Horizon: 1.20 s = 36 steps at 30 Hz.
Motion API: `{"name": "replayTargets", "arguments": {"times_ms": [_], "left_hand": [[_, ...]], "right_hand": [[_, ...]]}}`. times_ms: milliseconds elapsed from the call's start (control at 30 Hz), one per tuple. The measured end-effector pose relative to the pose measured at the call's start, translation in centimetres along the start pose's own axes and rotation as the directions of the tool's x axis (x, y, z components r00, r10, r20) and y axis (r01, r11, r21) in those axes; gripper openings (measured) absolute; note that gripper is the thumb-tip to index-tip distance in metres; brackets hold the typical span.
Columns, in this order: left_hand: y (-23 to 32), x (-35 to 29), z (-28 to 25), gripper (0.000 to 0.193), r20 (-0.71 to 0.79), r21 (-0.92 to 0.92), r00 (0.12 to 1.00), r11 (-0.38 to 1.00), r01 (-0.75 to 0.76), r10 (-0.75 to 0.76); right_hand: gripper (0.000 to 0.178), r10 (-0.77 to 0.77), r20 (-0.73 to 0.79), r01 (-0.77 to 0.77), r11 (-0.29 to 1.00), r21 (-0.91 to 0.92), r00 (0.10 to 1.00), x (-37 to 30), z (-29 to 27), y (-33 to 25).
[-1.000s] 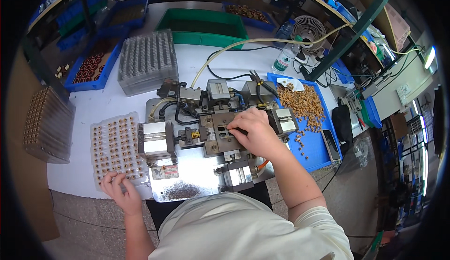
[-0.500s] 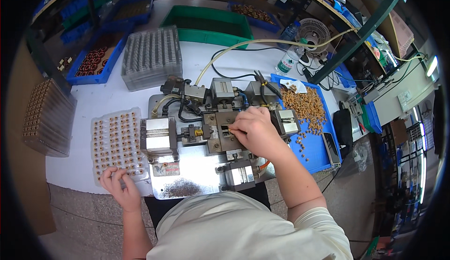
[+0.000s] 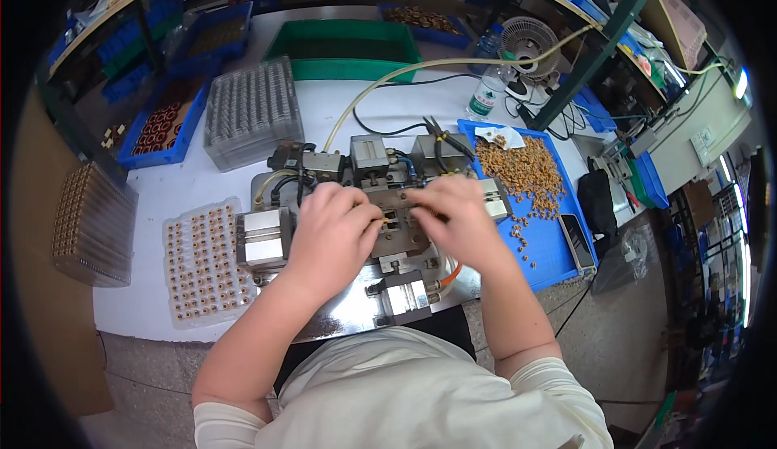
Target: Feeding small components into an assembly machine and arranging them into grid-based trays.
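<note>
A metal fixture with several clamp blocks stands in front of me, with a small slot at its centre. My left hand reaches over the fixture's left side, thumb and fingers pinched at the slot. A small yellowish part shows at their tips; its exact kind is too small to tell. My right hand hovers at the slot's right edge, its fingers bent and smeared by motion. Left of the fixture lies a clear plastic tray with rows of small brass-coloured parts.
On the right, a blue tray bears a heap of small brass-coloured parts and a phone. Pliers rest behind the fixture. Stacked clear trays, a green bin, a bottle and a fan stand farther back.
My left hand has moved from the clear tray to the fixture's slot. My right hand has drawn back slightly to the right of the slot. The view has shifted a little.
</note>
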<state>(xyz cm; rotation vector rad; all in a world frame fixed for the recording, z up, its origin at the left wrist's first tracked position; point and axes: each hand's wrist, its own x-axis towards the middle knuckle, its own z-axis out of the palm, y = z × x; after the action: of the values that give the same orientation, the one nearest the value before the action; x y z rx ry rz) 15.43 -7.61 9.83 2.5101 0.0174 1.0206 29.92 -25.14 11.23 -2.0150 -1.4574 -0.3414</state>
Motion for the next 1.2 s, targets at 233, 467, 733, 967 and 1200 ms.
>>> {"name": "replayTargets", "arguments": {"times_ms": [233,467,733,967,1200], "left_hand": [[-0.1,0.4,2.7,0.015,0.284,0.091,0.958,0.993,-0.071,0.043],[-0.5,0.4,3.2,0.018,0.240,0.109,0.968,0.989,-0.096,0.067],[-1.5,1.3,-0.6,0.014,0.011,-0.004,0.991,0.991,0.132,-0.132],[-13.2,-3.0,-11.2,0.025,-0.031,-0.003,0.613,0.613,0.790,-0.790],[-21.7,-10.1,-16.0,0.022,0.012,0.129,0.299,0.298,0.946,-0.954]], "right_hand": [[0.016,0.599,-0.355,-0.565,0.799,0.207,0.717,-7.5,-9.1,6.9],[0.022,0.883,-0.219,-0.904,0.374,-0.207,0.415,-16.0,-8.0,13.2],[0.020,0.903,-0.085,-0.907,0.420,-0.021,0.420,-19.1,-6.9,15.3],[0.015,0.835,-0.093,-0.840,0.538,-0.068,0.543,-21.6,-6.6,18.9],[0.017,0.815,-0.263,-0.856,0.502,-0.125,0.516,-19.5,-7.8,17.8]]}}
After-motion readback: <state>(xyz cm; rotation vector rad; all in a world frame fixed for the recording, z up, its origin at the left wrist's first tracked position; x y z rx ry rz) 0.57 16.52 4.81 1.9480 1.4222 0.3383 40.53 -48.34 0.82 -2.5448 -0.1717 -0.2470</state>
